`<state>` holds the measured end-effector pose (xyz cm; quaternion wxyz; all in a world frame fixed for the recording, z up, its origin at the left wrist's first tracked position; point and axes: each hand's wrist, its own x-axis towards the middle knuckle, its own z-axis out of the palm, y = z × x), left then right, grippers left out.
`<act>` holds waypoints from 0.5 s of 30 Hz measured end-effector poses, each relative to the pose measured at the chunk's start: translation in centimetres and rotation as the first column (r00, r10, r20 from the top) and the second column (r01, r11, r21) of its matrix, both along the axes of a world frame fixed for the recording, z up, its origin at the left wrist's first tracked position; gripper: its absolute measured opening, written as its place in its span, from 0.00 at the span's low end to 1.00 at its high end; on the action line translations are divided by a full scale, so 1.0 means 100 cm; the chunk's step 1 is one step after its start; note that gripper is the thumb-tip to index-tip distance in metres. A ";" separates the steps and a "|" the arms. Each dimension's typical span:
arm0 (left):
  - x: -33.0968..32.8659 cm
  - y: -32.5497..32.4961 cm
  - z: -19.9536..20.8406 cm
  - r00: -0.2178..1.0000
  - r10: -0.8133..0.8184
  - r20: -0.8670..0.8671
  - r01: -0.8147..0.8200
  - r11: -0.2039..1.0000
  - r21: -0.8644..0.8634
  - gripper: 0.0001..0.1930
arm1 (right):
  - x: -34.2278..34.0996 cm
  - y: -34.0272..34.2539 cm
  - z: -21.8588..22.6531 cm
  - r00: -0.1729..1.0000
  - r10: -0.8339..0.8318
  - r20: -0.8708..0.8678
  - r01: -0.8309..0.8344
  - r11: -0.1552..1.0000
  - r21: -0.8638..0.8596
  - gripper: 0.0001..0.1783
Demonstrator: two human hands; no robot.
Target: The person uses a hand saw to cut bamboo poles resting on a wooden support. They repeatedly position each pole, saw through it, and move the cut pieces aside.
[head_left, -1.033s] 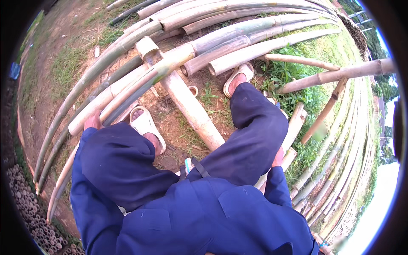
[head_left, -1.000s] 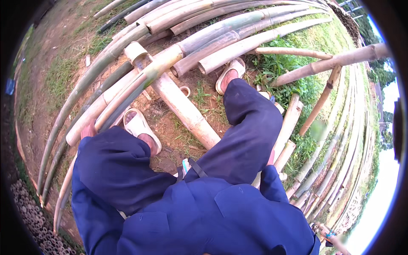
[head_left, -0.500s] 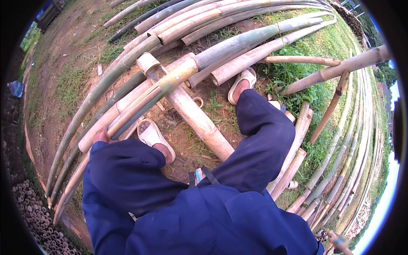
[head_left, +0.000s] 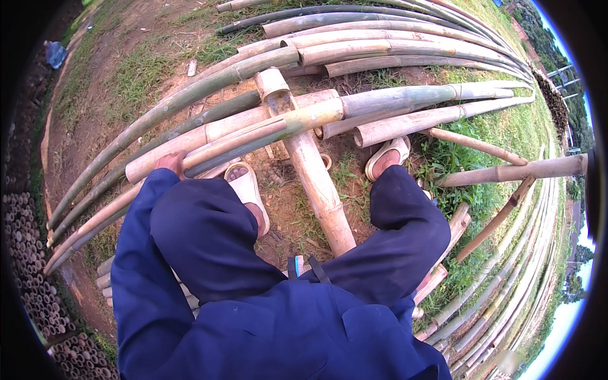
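My left hand (head_left: 171,163) is closed round a long bamboo pole (head_left: 310,118), left of my knee, with part of the fingers hidden. The pole is yellow-green, and a pale lengthwise strip (head_left: 244,138) shows along its upper side. Next to the hand lies a thick pale bamboo length (head_left: 209,132). Both rest across a stout bamboo post (head_left: 310,168) that slants up between my feet and has a notched top. My right hand is not in view; the right sleeve runs out at the lower edge.
More bamboo poles (head_left: 411,47) lie across the grass ahead, and others (head_left: 481,297) along the right. A bamboo crossbar (head_left: 544,168) with props stands at right. Stacked cut bamboo ends (head_left: 28,253) show at far left. My sandals (head_left: 247,190) flank the post.
The view has swung left, so the poles and post appear farther right. My left hand keeps its hold on the pole. A blurred shape at the lower right looks smaller now.
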<state>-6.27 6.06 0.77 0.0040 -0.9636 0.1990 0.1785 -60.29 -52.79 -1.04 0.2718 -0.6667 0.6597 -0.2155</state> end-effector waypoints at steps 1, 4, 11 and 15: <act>-0.003 0.002 0.003 1.000 -0.001 0.008 0.001 1.000 -0.013 0.47 | 0.028 -0.026 0.042 0.994 0.060 0.088 -0.050 0.993 -0.108 0.10; -0.008 -0.001 0.013 1.000 -0.004 0.017 0.004 1.000 -0.025 0.44 | 0.142 -0.074 0.168 0.802 0.549 0.237 -0.431 0.805 -0.407 0.10; -0.019 -0.005 0.013 0.997 -0.011 0.078 0.014 0.999 -0.049 0.39 | 0.479 0.021 0.169 0.188 0.978 0.086 -0.951 0.204 -0.233 0.15; -0.020 -0.003 0.005 0.978 -0.088 0.191 0.110 0.989 -0.102 0.37 | 0.617 0.085 0.104 0.059 0.941 -0.334 -0.987 0.004 -0.162 0.20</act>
